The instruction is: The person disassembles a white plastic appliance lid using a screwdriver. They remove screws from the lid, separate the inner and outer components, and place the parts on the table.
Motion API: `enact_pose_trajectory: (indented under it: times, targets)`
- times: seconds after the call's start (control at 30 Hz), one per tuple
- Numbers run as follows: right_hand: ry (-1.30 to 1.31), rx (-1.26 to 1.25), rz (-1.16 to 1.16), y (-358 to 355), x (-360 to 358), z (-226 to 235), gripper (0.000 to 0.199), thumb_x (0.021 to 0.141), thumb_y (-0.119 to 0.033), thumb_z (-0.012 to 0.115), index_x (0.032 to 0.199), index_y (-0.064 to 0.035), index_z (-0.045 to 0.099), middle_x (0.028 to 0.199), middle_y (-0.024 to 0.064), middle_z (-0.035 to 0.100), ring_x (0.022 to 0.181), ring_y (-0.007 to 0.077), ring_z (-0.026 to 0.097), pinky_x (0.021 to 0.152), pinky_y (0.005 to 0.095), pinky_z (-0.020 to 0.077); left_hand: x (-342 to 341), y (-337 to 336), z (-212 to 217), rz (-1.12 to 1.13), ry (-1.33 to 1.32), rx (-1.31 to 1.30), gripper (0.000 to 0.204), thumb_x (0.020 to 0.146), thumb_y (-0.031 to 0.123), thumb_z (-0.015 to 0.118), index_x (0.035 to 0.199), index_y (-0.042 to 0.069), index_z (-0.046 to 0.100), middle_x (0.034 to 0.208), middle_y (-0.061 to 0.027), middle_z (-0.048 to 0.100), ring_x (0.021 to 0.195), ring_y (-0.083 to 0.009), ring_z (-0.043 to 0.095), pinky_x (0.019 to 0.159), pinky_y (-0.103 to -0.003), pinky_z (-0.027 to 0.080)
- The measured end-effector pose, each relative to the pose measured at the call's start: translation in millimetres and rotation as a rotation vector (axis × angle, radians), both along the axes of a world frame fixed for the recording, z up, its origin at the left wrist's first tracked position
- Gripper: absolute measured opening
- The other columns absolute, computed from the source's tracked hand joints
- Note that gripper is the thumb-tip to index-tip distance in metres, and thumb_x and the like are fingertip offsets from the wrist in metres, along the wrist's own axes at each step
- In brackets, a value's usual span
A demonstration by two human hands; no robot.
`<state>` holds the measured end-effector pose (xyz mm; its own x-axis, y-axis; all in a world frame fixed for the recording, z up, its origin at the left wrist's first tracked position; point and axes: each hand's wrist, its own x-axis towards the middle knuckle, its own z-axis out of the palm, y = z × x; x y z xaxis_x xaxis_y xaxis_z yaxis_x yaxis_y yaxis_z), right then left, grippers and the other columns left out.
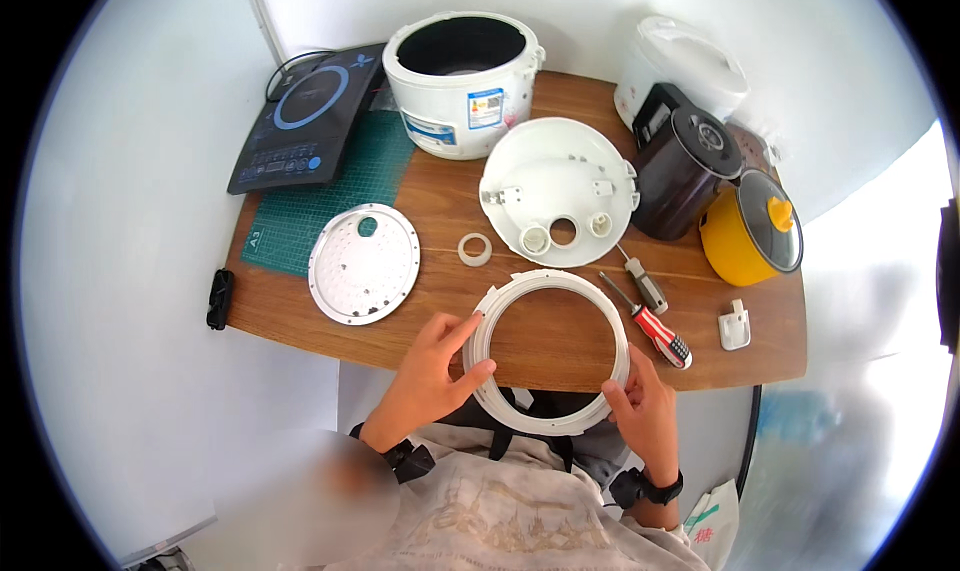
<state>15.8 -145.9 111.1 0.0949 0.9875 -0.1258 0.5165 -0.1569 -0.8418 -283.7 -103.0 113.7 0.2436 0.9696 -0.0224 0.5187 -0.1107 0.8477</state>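
A white plastic ring (535, 281) is held tilted at the table's front edge, its near side hanging past the edge. My left hand (430, 371) grips its left side, the thumb over the rim and the fingers stretched along the outside. On the opposite side, my right hand (646, 403) pinches the rim with the thumb on top; its other fingers are partly hidden. Just beyond the ring lie a round white cooker lid shell (545, 181), inner side up, and a small pale ring (466, 258). A round metal plate (365, 271) with one hole rests left of them.
Right of the ring lie a red-and-white screwdriver (658, 333), a grey-handled screwdriver (646, 285) and a small white part (734, 329). Behind stand a rice cooker body (440, 91), dark kettle (665, 196), yellow pot (730, 236) and white appliance (690, 66). An induction cooker (300, 136) overlaps a green mat (290, 231).
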Motion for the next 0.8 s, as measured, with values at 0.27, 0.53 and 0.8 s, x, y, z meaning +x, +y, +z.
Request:
enact_pose_trajectory:
  times: [0.27, 0.53, 0.8]
  targets:
    - [0.050, 0.144, 0.228, 35.4, -230.2, 110.8, 0.067, 0.094, -0.028, 0.076, 0.145, 0.0044, 0.048, 0.078, 0.0122, 0.066, 0.062, 0.0235, 0.065, 0.059, 0.0341, 0.0521, -225.6, -5.2, 119.9, 0.220, 0.171, 0.156, 0.058, 0.093, 0.023, 0.073, 0.144, 0.001, 0.056, 0.122, -0.0113, 0.054, 0.108, -0.0215, 0.057, 0.083, -0.031, 0.051]
    - [0.282, 0.009, 0.502, 115.0, -488.6, 171.7, 0.068, 0.099, -0.032, 0.070, 0.146, 0.0090, 0.044, 0.073, 0.0153, 0.065, 0.065, 0.0288, 0.068, 0.059, 0.0388, 0.0513, -476.3, 8.9, 152.2, 0.563, 0.251, 0.390, 0.049, 0.097, 0.017, 0.067, 0.142, 0.002, 0.059, 0.121, -0.0096, 0.054, 0.105, -0.0199, 0.056, 0.082, -0.030, 0.049]
    - [0.225, 0.028, 0.631, 184.6, -649.8, 172.4, 0.068, 0.103, -0.042, 0.061, 0.138, 0.0139, 0.046, 0.067, 0.0191, 0.066, 0.063, 0.0343, 0.070, 0.059, 0.0422, 0.0518, -628.0, 57.6, 146.5, 0.693, 0.248, 0.259, 0.049, 0.095, 0.018, 0.067, 0.141, 0.001, 0.060, 0.121, -0.0127, 0.055, 0.103, -0.0226, 0.059, 0.085, -0.032, 0.050]
